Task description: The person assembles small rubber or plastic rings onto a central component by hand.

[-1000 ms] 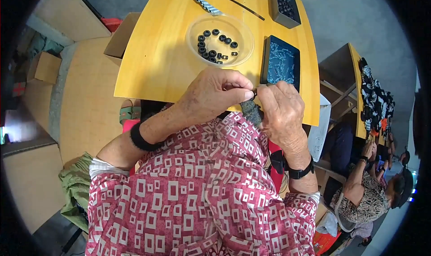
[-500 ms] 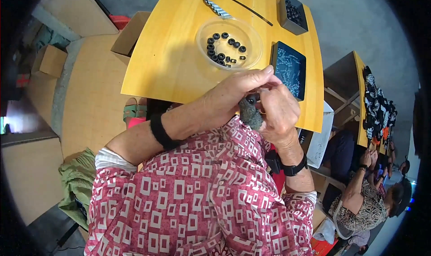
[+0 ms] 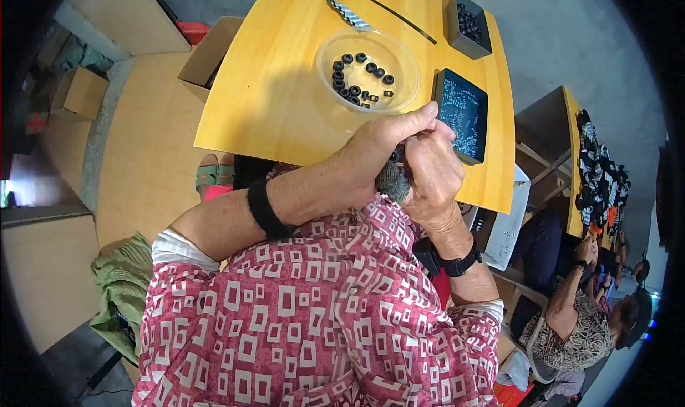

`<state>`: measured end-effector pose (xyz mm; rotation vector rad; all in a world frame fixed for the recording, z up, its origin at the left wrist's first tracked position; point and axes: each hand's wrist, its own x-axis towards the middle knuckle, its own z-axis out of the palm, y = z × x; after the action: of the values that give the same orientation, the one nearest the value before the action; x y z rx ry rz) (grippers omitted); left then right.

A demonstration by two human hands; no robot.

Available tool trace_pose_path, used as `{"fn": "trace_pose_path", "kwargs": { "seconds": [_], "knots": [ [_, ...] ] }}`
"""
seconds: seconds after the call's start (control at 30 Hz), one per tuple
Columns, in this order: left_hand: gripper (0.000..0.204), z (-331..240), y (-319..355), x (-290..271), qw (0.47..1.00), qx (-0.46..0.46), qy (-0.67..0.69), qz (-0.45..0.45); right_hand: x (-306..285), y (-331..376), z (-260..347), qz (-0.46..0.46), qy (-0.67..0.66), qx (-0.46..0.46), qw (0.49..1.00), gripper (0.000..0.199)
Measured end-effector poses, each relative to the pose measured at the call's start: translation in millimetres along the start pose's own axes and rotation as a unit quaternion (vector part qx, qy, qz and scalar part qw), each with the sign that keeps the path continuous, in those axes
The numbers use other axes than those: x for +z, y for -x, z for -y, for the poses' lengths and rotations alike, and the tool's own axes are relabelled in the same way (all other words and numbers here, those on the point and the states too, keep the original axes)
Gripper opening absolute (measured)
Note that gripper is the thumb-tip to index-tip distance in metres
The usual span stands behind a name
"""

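Observation:
Close in front of my body, at the table's near edge, my two hands meet around a small grey fuzzy piece (image 3: pixel 392 183) with a dark shiny round spot on its upper part. My right hand (image 3: pixel 434 170) is closed against it from the right, fingers curled. Over its far side lies my left hand (image 3: pixel 382 137), its thumb pointing away and its fingertips meeting the right hand's. The fingers hide most of the piece. Whether a finer item is pinched between the fingertips cannot be seen.
Past my hands, a clear round bowl (image 3: pixel 407 96) holds several black beads. To its right are a dark tray (image 3: pixel 478 139) of tiny pale bits and a grey box (image 3: pixel 467 46) of black pieces. A striped strip (image 3: pixel 347 9) lies at the back. Another person (image 3: pixel 571 328) sits at right.
My right hand has shifted slightly left and rolled inward over the grey fuzzy piece, so less of it and its dark spot shows. My left hand has hardly moved.

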<state>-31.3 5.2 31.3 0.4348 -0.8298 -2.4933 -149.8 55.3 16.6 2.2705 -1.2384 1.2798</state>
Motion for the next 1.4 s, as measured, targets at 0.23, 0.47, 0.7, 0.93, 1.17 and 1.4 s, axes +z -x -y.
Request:
{"fn": "trace_pose_path", "kwargs": {
  "seconds": [0.23,0.47,0.7,0.93,1.17,1.4],
  "knots": [
    [0.039,4.9,-3.2,-11.9,0.994,0.062,-0.084,-0.029,-6.6,-2.9,-1.0,0.028,-0.012,0.002,1.000,0.020],
    [0.026,-2.8,28.4,-15.2,0.974,0.105,-0.196,-0.051,-39.3,-3.2,-5.7,0.040,0.078,0.026,0.996,0.032],
    [0.024,4.2,28.4,-19.0,0.964,0.175,-0.199,-0.024,-33.7,2.7,-2.4,0.030,0.064,0.004,0.998,0.044],
    [0.020,5.5,26.8,-27.8,0.962,0.177,-0.202,-0.039,-30.8,4.3,2.5,0.070,0.056,0.022,0.996,0.051],
    [0.017,7.1,27.2,-33.4,0.968,0.155,-0.189,-0.048,-32.3,6.6,8.4,0.120,0.052,0.071,0.989,0.047],
    [0.016,6.3,27.1,-42.1,0.998,-0.008,-0.024,-0.055,-35.1,-2.9,15.7,0.088,0.001,0.149,0.985,0.045]
  ]
}}
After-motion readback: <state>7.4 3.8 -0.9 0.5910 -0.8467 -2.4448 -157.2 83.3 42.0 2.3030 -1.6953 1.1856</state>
